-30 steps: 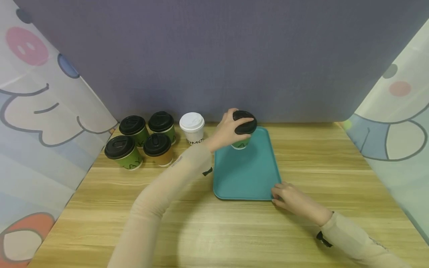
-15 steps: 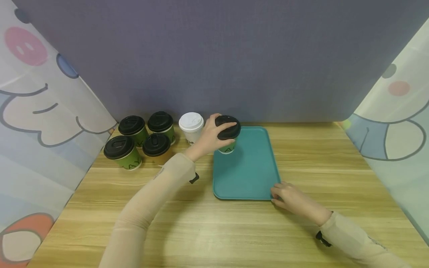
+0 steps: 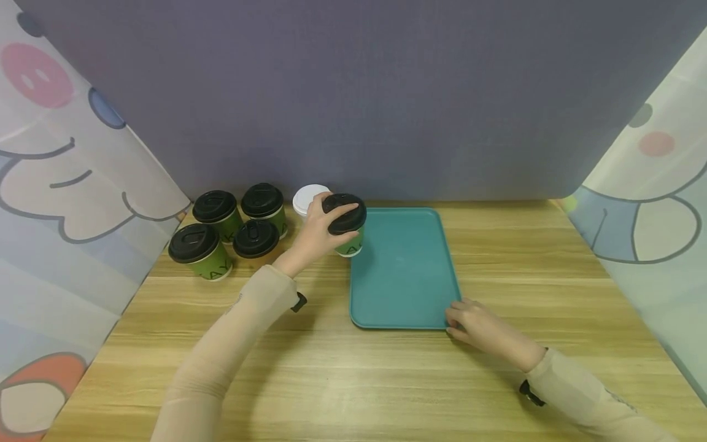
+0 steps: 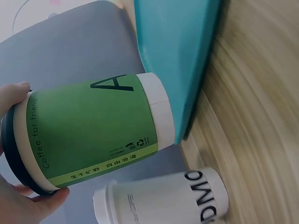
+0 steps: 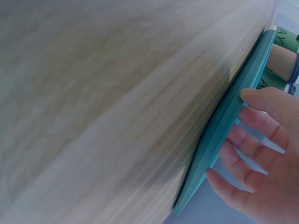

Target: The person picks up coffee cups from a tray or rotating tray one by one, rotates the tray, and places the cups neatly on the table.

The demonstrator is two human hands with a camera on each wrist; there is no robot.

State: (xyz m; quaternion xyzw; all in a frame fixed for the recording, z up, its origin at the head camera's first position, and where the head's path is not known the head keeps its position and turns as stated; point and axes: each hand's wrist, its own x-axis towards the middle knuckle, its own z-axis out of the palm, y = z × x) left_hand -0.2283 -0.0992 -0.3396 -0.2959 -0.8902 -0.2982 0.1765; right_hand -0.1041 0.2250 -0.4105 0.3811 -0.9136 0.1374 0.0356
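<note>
My left hand (image 3: 309, 239) grips a green paper coffee cup (image 3: 351, 245) by its black lid, fingers and thumb round the rim. That cup hangs upright at the left edge of the teal tray (image 3: 403, 270), and in the left wrist view its base is raised off the table. Right behind it stands a white coffee cup (image 4: 163, 200) with a white lid, partly hidden in the head view. At the tray's near right corner is my right hand (image 3: 486, 330); its fingertips (image 5: 229, 133) rest spread along the tray rim without closing round it.
Several lidded cups cluster at the left: green ones (image 3: 212, 264) and a brown one (image 3: 259, 261), all with black lids. A grey panel (image 3: 386, 104) rises behind the wooden table (image 3: 525, 258), and printed curtains (image 3: 50, 215) hang at both sides.
My left hand has carried the green coffee cup leftward, from over the tray to its left edge, now covering part of the white cup. My right hand has stayed at the tray corner.
</note>
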